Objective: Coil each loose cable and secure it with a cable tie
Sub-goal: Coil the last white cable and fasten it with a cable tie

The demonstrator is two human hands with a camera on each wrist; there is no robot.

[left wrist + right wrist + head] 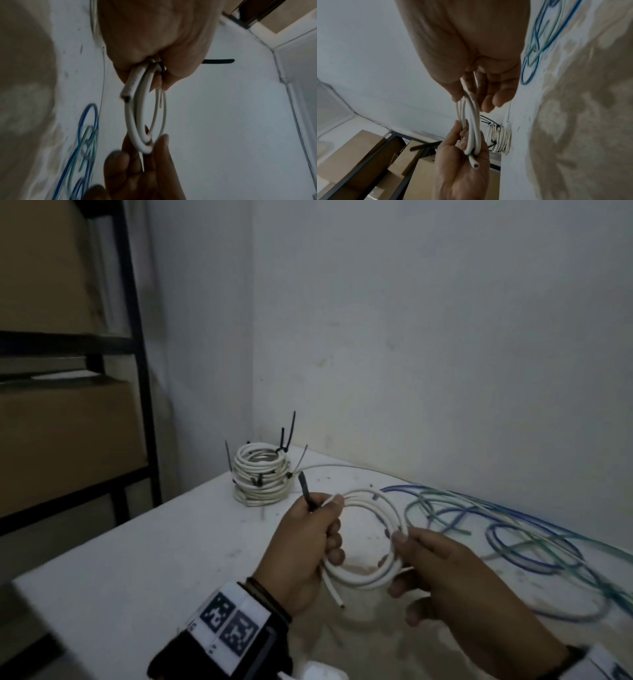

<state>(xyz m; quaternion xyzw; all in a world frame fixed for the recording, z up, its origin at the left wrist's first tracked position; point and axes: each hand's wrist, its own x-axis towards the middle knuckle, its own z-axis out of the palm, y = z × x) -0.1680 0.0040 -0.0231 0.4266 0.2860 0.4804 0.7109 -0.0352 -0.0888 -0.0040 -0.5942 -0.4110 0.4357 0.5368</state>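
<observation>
Coil of white cable (368,539) hung above the surface (164,546), held at 9 o'clock by the left hand (301,553), fingers curled round it and a black cable tie (306,491), and pinched at 3 o'clock by the right hand (455,580). Loose blue and green cables (513,529) lay at 3 o'clock; tied coils (261,474) stood at 11.

White cable (368,537) coiled in loops above the table; black cable tie (306,489) upright at its left edge.
</observation>
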